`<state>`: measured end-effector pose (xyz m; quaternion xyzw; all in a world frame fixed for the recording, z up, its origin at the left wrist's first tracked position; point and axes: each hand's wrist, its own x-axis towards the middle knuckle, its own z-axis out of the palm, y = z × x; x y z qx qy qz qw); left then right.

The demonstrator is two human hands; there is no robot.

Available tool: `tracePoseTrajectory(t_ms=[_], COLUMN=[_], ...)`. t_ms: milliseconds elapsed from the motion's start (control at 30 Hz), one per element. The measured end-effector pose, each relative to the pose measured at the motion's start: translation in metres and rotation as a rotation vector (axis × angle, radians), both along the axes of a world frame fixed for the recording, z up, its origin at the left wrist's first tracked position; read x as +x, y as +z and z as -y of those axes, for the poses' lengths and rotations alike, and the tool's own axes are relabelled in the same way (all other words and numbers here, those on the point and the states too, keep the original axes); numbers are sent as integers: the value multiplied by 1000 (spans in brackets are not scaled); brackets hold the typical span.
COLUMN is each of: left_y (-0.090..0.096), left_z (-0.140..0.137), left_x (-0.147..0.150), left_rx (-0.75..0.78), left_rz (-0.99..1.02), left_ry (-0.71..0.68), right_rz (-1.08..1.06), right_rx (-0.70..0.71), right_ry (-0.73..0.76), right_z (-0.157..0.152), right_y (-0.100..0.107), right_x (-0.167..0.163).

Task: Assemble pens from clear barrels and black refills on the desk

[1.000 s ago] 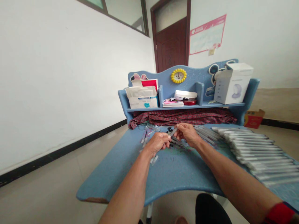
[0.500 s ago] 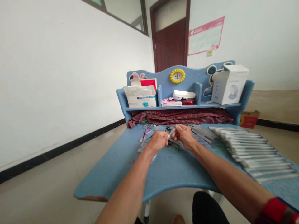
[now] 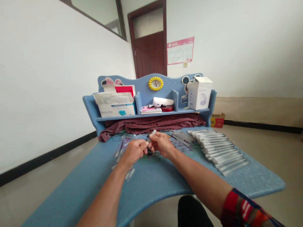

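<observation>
My left hand (image 3: 133, 153) and my right hand (image 3: 161, 144) meet over the middle of a blue table (image 3: 151, 183). Both have their fingers closed on one pen (image 3: 153, 133), a pale, see-through tube that points up and away between them. Its lower end is hidden by my fingers. Beneath and around my hands lie small loose pen parts, dark and clear, too small to tell apart. Clear caps or short tubes (image 3: 130, 174) lie near my left wrist. Beyond my right hand is a loose bunch of clear tubes (image 3: 183, 137).
A long stack of pens (image 3: 219, 151) lies side by side on the right. Checked cloth (image 3: 163, 123) is bundled under the shelf (image 3: 113, 118). On that shelf stand a mask box (image 3: 115, 108), a white carton (image 3: 200, 94) and a red round tin (image 3: 167, 108).
The view has turned to the right, so the table and shelf sit further left. My hands stay together on the pen, which now shows more beyond my right fingers.
</observation>
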<state>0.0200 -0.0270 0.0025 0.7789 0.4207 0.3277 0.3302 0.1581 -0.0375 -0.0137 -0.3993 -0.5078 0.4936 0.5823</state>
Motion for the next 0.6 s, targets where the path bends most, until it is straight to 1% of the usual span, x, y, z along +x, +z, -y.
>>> tracePoseTrajectory(t_ms=[67, 133, 200, 267, 300, 333, 367, 400, 433, 500, 600], left_y=[3, 5, 6, 5, 3, 2, 1, -1, -2, -3, -3], left_z=[3, 4, 3, 0, -2, -4, -6, -8, -10, -11, -12], left_x=[2, 3, 3, 1, 0, -1, -3, -4, -6, -8, -9], left_rx=[-2, 12, 52, 90, 94, 89, 80, 74, 72, 77, 78], left_rz=[0, 24, 68, 98, 100, 93, 83, 73, 62, 43, 32], left_ry=[-16, -35, -10, 69, 118, 161, 195, 220, 237, 250, 252], right_rz=[77, 168, 276, 452, 796, 1143, 1447, 1726, 1957, 2065, 2139], right_rx=[17, 52, 103, 171, 267, 314, 313, 245, 136, 36, -37], right_ry=[-34, -93, -161, -238, -347, -421, -464, -438, -378, -319, -221], right_z=[1, 4, 10, 19, 25, 31, 36, 41, 45, 52, 57], right_y=[8, 21, 42, 67, 79, 90, 100, 106, 110, 110, 96], right_x=[3, 9, 19, 35, 46, 58, 72, 86, 101, 130, 166])
